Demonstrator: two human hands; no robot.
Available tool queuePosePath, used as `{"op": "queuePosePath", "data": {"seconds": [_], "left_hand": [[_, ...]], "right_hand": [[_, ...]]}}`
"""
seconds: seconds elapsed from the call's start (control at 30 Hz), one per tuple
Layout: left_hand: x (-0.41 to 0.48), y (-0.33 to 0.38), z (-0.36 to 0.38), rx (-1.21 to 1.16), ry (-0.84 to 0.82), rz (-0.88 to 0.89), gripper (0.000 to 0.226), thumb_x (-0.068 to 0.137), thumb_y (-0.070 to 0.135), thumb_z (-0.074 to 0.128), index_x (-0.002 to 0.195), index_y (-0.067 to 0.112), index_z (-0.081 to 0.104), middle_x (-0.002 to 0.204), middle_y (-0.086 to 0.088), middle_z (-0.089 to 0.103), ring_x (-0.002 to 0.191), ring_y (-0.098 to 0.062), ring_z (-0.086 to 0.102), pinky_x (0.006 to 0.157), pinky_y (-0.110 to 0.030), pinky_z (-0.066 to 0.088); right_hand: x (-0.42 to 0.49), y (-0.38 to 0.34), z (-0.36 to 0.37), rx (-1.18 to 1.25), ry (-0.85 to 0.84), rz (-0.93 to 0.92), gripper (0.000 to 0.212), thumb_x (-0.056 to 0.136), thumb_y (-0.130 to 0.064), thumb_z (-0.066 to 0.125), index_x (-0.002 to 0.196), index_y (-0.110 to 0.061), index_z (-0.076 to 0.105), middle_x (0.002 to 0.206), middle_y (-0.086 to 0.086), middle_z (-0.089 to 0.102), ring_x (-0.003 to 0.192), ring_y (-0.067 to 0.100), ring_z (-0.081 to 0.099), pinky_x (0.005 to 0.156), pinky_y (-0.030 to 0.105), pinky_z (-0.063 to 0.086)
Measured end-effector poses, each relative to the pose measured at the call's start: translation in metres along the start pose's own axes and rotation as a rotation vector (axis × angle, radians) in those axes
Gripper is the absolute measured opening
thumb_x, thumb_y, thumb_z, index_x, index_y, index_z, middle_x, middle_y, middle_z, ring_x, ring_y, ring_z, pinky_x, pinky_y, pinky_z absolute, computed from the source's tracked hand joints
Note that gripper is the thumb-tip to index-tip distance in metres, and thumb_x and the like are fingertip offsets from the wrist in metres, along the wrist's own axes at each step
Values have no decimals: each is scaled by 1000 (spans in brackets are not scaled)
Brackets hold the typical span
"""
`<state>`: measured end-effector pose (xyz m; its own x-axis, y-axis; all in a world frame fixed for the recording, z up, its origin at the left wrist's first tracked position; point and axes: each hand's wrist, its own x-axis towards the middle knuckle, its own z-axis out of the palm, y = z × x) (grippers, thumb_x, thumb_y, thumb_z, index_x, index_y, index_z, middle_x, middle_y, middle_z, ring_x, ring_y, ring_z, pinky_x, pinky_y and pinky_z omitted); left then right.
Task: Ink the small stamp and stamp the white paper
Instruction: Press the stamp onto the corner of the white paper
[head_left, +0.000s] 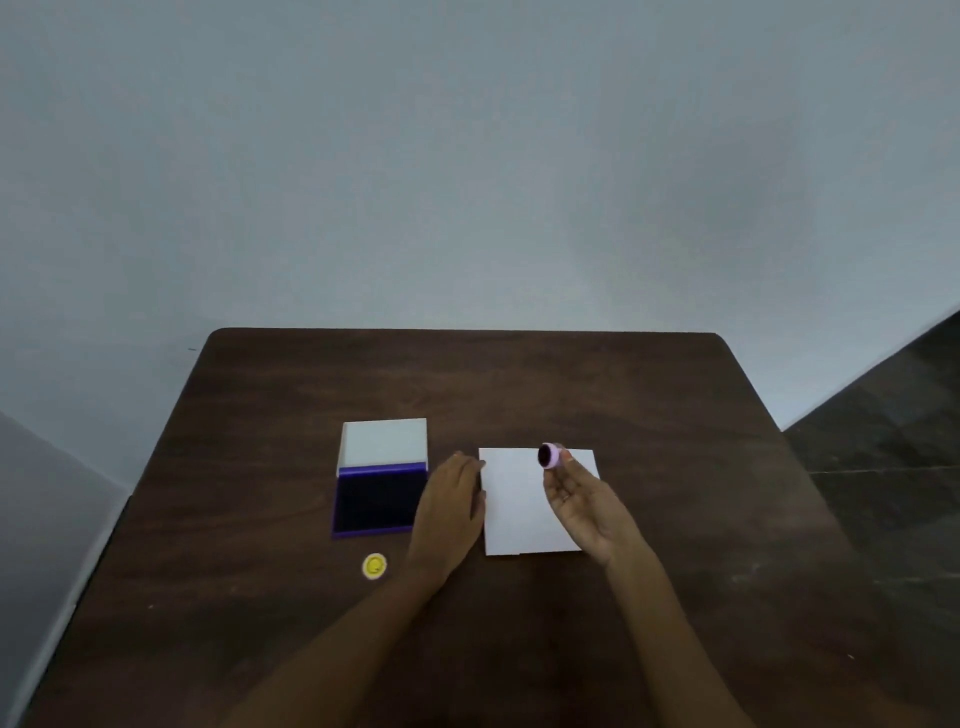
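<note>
The two bare arms are closest to us, reaching up from the bottom edge over the big dark brown wooden bench (519, 395). The bench is the biggest thing here. Next biggest is the flat white sheet of paper (519, 514), lying a bit right of the middle. The left hand (451, 512) rests flat on the bench with its fingers loosely spread, right at the paper's left edge, and it looks like it is holding the paper steady. Just left of that hand sits the open purple ink pad (375, 499), with its white lid (383, 441) tipped up behind it. The right hand (582, 501) is lifted over the paper, palm turned up, pinching the small round lilac stamp (549, 455) at its fingertips. The stamp is tipped on its side, so its dark face looks left and toward us, not down. That dark face makes me think it already has ink. The paper is right under the stamp, so the right hand needs to turn the face down and press. I see no mark on the paper yet. A little yellow round cap (374, 566) lies in front of the ink pad.
</note>
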<state>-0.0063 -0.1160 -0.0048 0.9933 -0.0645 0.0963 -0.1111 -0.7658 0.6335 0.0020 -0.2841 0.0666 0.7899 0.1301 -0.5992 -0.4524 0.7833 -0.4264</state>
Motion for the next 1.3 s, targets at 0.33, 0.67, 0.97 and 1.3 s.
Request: {"op": "queuePosePath", "data": {"seconds": [0.33,0.67,0.97,1.3], "left_hand": [[34,64,91,299,-235,106,80,80,67,38,143,26,10,156,1,1,143,-20,-1,107,-44,-19],[35,61,116,461,-304,-33,104,63,86,17,141,24,-13,152,3,-16,142,-24,-6,102,-57,-23],[35,64,115,438,-269,-32,101,67,83,25,143,22,-1,156,-3,-1,143,-25,2,103,-57,-19],[35,67,111,446,-222,-3,96,63,81,42,137,20,34,147,-9,35,133,-30,36,102,-66,13]], "right_hand": [[13,-85,-62,93,179,-123,10,80,-3,58,88,-4,64,68,9,75,66,13,70,56,20,58],[47,-89,-73,-139,179,-120,12,82,-4,58,86,-8,68,80,6,75,80,13,70,63,22,57],[73,-66,-65,-1077,350,-426,20,78,-17,69,96,-15,62,96,2,64,82,7,55,73,20,43],[92,-44,-65,-1464,309,-485,24,87,-25,58,105,-10,59,113,12,63,99,18,53,89,29,38]]}}
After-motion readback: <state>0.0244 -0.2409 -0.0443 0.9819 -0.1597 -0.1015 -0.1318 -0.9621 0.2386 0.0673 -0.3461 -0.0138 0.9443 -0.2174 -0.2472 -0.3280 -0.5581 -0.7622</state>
